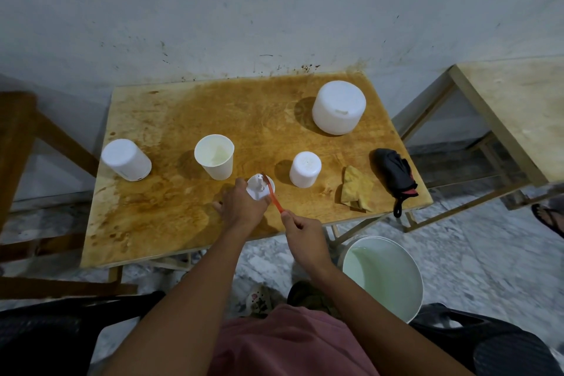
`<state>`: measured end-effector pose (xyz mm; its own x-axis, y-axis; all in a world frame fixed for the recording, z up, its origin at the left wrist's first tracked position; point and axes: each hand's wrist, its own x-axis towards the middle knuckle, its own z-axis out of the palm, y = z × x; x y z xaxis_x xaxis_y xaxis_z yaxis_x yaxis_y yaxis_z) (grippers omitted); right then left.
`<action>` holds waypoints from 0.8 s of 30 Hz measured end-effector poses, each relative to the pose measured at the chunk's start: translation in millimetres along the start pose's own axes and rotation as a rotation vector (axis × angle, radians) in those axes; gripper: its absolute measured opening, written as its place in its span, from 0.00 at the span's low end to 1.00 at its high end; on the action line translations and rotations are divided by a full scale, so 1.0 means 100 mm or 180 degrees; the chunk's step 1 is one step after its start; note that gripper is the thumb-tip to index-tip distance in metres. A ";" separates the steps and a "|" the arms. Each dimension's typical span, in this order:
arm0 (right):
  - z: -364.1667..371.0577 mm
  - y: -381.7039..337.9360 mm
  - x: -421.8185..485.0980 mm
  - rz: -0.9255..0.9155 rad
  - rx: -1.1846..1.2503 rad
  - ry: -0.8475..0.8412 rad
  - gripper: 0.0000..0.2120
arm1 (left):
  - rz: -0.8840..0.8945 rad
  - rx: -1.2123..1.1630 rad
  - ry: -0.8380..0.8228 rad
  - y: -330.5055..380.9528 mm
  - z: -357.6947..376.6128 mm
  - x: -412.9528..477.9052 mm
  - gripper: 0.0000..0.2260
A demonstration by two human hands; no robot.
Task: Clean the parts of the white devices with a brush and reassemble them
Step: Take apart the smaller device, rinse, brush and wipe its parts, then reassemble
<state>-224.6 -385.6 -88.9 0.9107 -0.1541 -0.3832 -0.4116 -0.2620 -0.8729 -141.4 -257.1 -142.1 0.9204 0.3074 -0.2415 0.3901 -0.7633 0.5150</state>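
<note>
Brush (273, 198) count one, in right hand (305, 238); left hand (241, 207) grips one white part (255, 189).

Both bare forearms are reaching forward. The left hand (244, 206) is gripping a white part (258, 190), fingers curled round it. The right hand (305, 238) is pinching a red brush (275, 202).

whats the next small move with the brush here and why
Probably a short scrubbing stroke around the raised post: the right hand pinches the thin red brush, whose tip sits against the small round white plastic part that the left hand grips steady.
</note>
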 end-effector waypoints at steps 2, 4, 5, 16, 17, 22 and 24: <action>-0.08 -0.01 0.07 -0.0139 -0.0571 -0.0026 0.17 | 0.0045 0.0027 -0.0022 -0.01 0.00 0.01 0.22; -0.17 -0.06 0.16 -0.0396 -0.1388 -0.0156 0.14 | 0.0111 0.0084 -0.0102 -0.02 -0.04 0.04 0.23; -0.21 -0.11 0.20 -0.0506 -0.1763 -0.0210 0.14 | 0.0148 0.0107 -0.0160 -0.03 -0.06 0.05 0.24; -0.52 -0.28 0.38 -0.0462 -0.0970 -0.0227 0.11 | 0.0597 0.0390 -0.0951 -0.04 -0.28 0.21 0.32; -0.54 -0.26 0.37 -0.0419 -0.0855 -0.0196 0.10 | 0.0630 0.0373 -0.1035 -0.05 -0.27 0.23 0.33; -0.54 -0.16 0.32 -0.0349 -0.0918 -0.0171 0.15 | 0.0760 0.0446 -0.1264 -0.06 -0.25 0.26 0.35; -0.53 -0.15 0.30 -0.0329 -0.0883 -0.0140 0.13 | 0.0724 0.0608 -0.1171 0.00 -0.27 0.19 0.36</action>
<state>-192.6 -436.7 -71.5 0.9464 -0.0731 -0.3146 -0.3046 -0.5254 -0.7944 -123.1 -236.0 -124.5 0.8982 -0.0751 -0.4332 0.1361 -0.8894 0.4364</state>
